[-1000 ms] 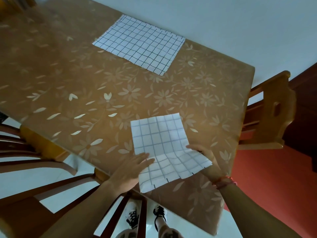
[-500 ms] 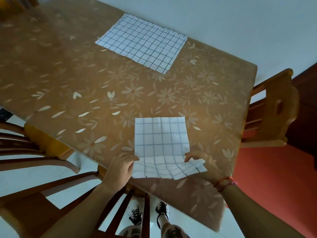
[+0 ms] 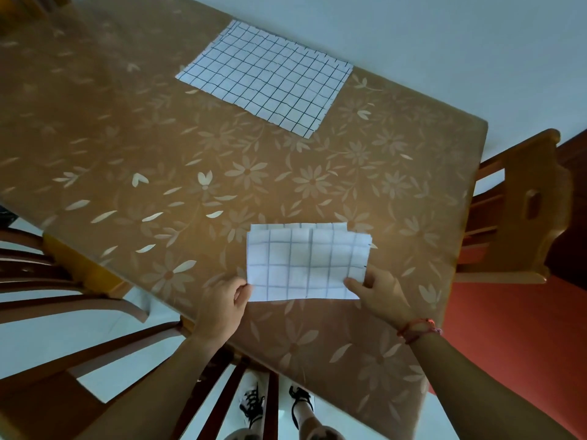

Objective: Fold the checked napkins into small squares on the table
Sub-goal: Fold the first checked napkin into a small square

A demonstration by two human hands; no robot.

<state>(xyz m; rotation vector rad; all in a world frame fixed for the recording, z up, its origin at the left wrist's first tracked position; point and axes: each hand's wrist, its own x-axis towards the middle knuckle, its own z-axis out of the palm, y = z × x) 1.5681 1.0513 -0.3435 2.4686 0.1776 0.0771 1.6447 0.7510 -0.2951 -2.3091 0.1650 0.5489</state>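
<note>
I'm watching the near napkin (image 3: 306, 265) lying folded over on the desk (image 3: 158, 154) close to its near edge, top layer landing slightly short and skewed against the far edge underneath. Left hand (image 3: 222, 304) is pinching the near-left corner of it, right hand (image 3: 382, 292) pinching the near-right corner, fingers pressed together on the cloth. I'd be squaring the layers before creasing, then pressing flat along the fold. Second napkin (image 3: 266, 79) is lying flat, unfolded, by the far edge.
</note>
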